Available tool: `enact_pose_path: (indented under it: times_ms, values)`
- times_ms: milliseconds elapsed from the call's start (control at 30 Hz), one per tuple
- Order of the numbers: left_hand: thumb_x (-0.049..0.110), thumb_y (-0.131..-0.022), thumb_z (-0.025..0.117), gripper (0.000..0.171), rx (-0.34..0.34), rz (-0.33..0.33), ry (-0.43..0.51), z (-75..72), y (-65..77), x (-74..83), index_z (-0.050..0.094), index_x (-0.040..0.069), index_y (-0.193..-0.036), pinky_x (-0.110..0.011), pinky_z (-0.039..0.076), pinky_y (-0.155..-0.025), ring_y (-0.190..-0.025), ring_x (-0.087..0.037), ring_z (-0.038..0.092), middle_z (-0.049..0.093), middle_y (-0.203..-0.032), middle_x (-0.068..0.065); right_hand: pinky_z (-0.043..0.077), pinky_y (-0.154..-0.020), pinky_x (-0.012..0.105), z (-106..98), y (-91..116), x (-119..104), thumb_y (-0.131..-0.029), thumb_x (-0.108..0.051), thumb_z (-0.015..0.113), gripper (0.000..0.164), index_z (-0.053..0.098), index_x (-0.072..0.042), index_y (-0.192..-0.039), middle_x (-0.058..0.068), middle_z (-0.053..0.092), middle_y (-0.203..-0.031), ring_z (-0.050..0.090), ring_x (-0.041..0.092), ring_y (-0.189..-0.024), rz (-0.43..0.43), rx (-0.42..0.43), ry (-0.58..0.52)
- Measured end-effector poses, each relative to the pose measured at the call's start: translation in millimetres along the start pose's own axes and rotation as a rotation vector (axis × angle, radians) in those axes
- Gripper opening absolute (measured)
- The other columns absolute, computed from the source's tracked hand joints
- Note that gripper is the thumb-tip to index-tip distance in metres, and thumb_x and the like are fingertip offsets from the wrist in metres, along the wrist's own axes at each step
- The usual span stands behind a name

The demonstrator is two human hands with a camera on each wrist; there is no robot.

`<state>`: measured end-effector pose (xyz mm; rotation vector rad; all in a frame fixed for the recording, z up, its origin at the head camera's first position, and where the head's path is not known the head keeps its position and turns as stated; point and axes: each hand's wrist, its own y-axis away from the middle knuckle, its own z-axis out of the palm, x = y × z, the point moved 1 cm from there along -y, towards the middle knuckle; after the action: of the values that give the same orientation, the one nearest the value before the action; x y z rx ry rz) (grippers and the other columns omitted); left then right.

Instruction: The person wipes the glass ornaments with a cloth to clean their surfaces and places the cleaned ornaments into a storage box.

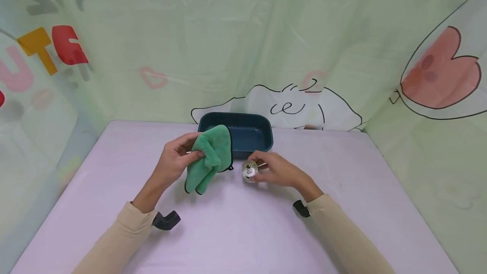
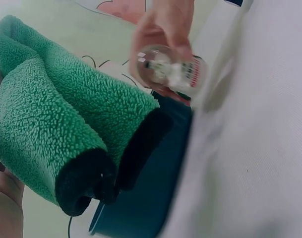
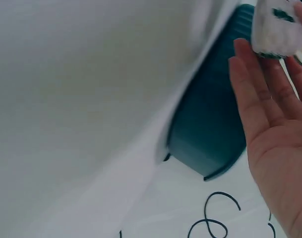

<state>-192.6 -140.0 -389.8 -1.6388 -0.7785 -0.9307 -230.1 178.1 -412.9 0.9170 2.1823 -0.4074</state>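
Note:
My left hand (image 1: pixel 173 158) holds a green plush cloth (image 1: pixel 213 155) with dark edging, pinched between thumb and fingers in front of the tub's left part. The cloth hangs in folds, and its thick pile fills much of the left wrist view. My right hand (image 1: pixel 279 169) pinches a small clear bottle (image 1: pixel 250 171) just in front of the tub. In the left wrist view the bottle (image 2: pixel 169 72) has a rounded transparent end and a white label with red and green print; in the right wrist view only part of the bottle (image 3: pixel 277 27) shows.
A dark blue rectangular tub (image 1: pixel 251 138) stands at the back of the table (image 1: pixel 243 231), close to the printed curtain (image 1: pixel 228 45). Side curtains border the table. Black wrist fittings (image 1: pixel 166 220) stick out beneath both sleeves.

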Motion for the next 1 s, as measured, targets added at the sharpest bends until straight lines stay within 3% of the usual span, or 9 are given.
enact_pose_path:
  times_ms: [167, 400, 733, 1000]
  values:
    - [-0.007, -0.089, 0.072, 0.044, 0.012, 0.008, -0.004, 3.0, -3.7, 3.1, 0.063, -0.002, -0.132, -0.024, 0.057, -0.087, -0.109, -0.014, 0.066, 0.07, -0.122, 0.0, 0.059, -0.088, 0.043, -8.7, 2.3, -17.3, -0.089, -0.012, 0.077, 0.034, 0.062, -0.015, -0.119, 0.001, 0.067, -0.114, 0.069, 0.02, -0.102, -0.042, 0.077, -0.098]
    - [-0.005, -0.091, 0.071, 0.043, 0.031, 0.019, -0.009, 13.0, -10.1, 7.2, 0.063, 0.0, -0.133, -0.026, 0.058, -0.088, -0.11, -0.015, 0.066, 0.068, -0.124, -0.019, 0.061, -0.075, 0.039, -16.6, 4.6, -51.4, -0.087, -0.007, 0.075, 0.034, 0.061, -0.016, -0.117, 0.0, 0.063, -0.113, 0.067, 0.019, -0.09, -0.078, 0.177, -0.091]
    - [0.0, -0.092, 0.073, 0.044, -0.003, -0.025, 0.004, 28.4, -10.5, 21.2, 0.062, 0.001, -0.134, -0.027, 0.058, -0.09, -0.11, -0.018, 0.065, 0.066, -0.126, -0.016, 0.058, -0.069, 0.031, -12.0, -1.6, -96.0, -0.083, -0.004, 0.076, 0.031, 0.065, -0.011, -0.111, 0.0, 0.057, -0.111, 0.057, 0.016, -0.096, -0.199, 0.357, 0.042]
    - [-0.003, -0.093, 0.07, 0.044, 0.003, -0.023, 0.011, 27.2, -8.3, 25.9, 0.06, -0.002, -0.135, -0.025, 0.057, -0.088, -0.108, -0.017, 0.064, 0.065, -0.126, -0.019, 0.059, -0.072, 0.031, -12.3, -2.6, -103.7, -0.086, -0.005, 0.079, 0.037, 0.066, -0.009, -0.12, 0.001, 0.061, -0.114, 0.057, 0.015, -0.095, -0.258, 0.355, 0.074]
